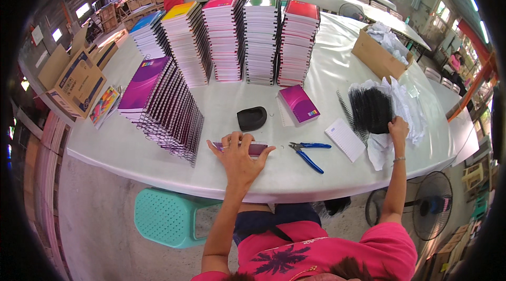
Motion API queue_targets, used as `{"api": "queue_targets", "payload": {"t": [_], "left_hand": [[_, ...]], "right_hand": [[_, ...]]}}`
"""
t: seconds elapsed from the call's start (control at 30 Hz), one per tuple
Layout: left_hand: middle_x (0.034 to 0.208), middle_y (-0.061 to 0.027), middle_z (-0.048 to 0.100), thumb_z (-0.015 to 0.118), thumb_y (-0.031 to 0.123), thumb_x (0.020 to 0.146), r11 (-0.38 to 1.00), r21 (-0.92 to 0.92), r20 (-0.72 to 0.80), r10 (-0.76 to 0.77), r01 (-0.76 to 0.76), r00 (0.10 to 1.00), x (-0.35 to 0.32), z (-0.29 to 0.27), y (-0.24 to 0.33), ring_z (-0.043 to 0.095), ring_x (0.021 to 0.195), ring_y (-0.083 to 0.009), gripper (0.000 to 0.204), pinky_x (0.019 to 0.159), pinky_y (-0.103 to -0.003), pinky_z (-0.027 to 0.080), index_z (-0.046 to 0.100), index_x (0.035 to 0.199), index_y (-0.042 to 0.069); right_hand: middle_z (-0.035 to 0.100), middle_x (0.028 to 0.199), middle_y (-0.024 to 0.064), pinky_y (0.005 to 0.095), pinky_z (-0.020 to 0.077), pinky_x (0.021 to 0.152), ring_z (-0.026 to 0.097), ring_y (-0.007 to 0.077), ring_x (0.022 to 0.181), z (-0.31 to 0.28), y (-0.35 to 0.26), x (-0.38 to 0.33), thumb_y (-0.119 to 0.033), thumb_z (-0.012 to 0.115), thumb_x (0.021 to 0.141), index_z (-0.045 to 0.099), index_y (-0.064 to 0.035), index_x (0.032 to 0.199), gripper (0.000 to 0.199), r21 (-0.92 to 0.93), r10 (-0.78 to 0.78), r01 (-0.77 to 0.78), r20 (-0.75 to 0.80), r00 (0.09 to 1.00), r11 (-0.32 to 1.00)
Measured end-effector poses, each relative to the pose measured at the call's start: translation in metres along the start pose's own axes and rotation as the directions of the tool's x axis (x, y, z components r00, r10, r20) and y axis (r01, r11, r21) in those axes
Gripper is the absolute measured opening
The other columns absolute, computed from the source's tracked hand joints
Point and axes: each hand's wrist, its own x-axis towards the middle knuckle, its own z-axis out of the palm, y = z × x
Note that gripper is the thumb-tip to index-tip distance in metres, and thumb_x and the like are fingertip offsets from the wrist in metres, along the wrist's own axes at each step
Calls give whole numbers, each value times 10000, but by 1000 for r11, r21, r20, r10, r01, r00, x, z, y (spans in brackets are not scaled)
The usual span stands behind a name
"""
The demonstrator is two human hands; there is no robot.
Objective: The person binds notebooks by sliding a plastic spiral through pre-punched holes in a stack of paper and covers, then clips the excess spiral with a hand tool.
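Note:
Near the front edge of the table my left hand (pixel 240 154) spans a small purple notebook (pixel 258 149), thumb at one end and fingers over the other. My fingers cover most of it. Out to the right, my right hand (pixel 399 128) has its fingers closed at the edge of a pile of black binding coils (pixel 371 109), which lies on crumpled white paper (pixel 406 102). What its fingertips hold is hidden. Blue-handled cutters (pixel 311 155) lie between my hands, jaws toward the left one. Beyond the left hand is a black, rounded object (pixel 252 118).
A tall stack of purple spiral notebooks (pixel 163 96) stands left. Several notebook stacks (pixel 226 38) line the back. A purple-covered notebook (pixel 299 104) and a lined pad (pixel 345 139) lie mid-table. Cardboard boxes (pixel 76 83) flank the table. Below are a green stool (pixel 163 217) and fan (pixel 432 204).

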Motion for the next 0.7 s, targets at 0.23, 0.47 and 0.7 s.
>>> {"api": "queue_targets", "payload": {"t": [0.23, 0.47, 0.7], "left_hand": [[1128, -60, 516, 804, 473, 723, 998, -50, -5, 27, -27, 1000, 2, 6, -4, 431, 1187, -329, 464, 1052, -728, 149, 643, 962, 109], [1094, -62, 529, 801, 445, 728, 999, -19, 1, 35, -35, 999, 1, 6, -2, 441, 1154, -322, 441, 1026, -704, 208, 627, 952, 108], [1044, -57, 537, 802, 480, 721, 999, -19, -26, 35, -36, 999, 1, 12, -5, 464, 1112, -304, 468, 1031, -698, 213, 622, 965, 123]], "right_hand": [[718, 959, 134, 458, 504, 830, 679, 354, 901, -12, 11, 1, -312, 660, 838, 664, -65, 986, 289, 397, 156, -150, 19, 988, 905], [693, 933, 99, 311, 513, 761, 653, 180, 827, -29, -7, -4, -222, 631, 946, 666, -18, 1096, 257, 810, 150, 18, -130, 980, 585], [620, 1007, 18, 216, 476, 777, 565, 78, 840, -84, -99, -35, -152, 671, 947, 640, 14, 1181, 289, 994, 25, -51, 54, 998, -97]]}}
